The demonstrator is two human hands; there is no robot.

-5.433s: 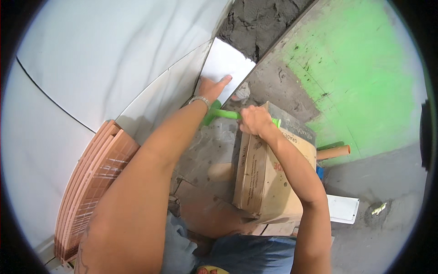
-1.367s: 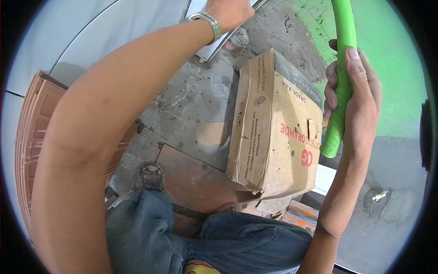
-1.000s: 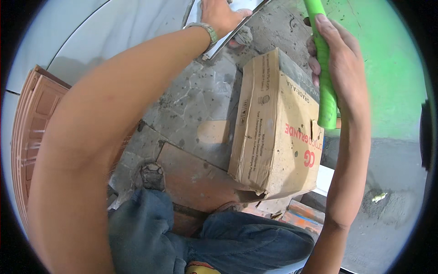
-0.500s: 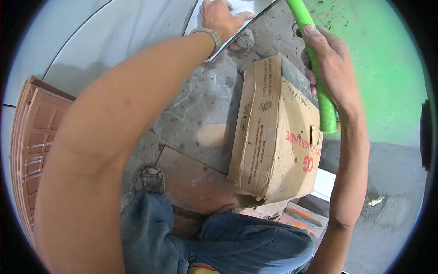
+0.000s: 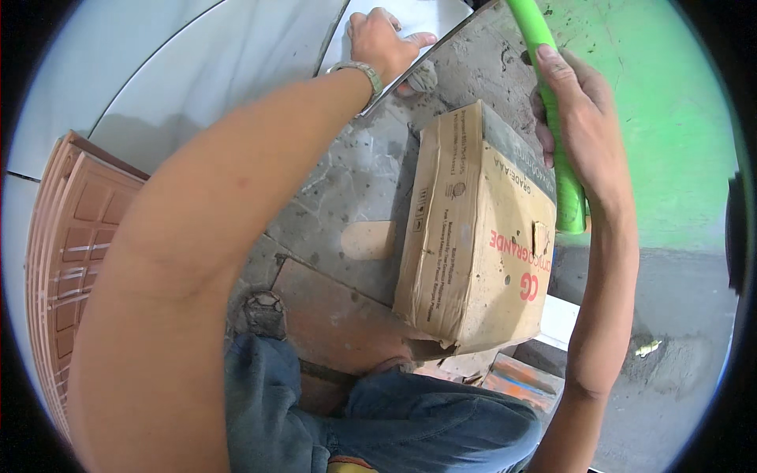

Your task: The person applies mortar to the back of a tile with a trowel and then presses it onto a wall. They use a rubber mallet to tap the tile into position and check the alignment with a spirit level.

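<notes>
My left hand presses on a white tile at the top of the view, thumb stretched out along the tile's edge and fingers apart. A bracelet or watch band circles that wrist. My right hand is wrapped round a bright green tool handle; the tool's far end runs out of the top of the picture. Between my forearms stands a worn brown cardboard box, below the tile and just left of the green handle. A small grey lump lies by the tile's edge.
Large pale tiles cover the upper left. Several brown tiles stand stacked at the far left. A green surface fills the upper right above grey cement. My jeans-clad knees are at the bottom.
The view has shifted slightly, bringing more of the brown tile stack into sight. My left hand stays on the white tile, and my right hand keeps its grip on the green handle.
</notes>
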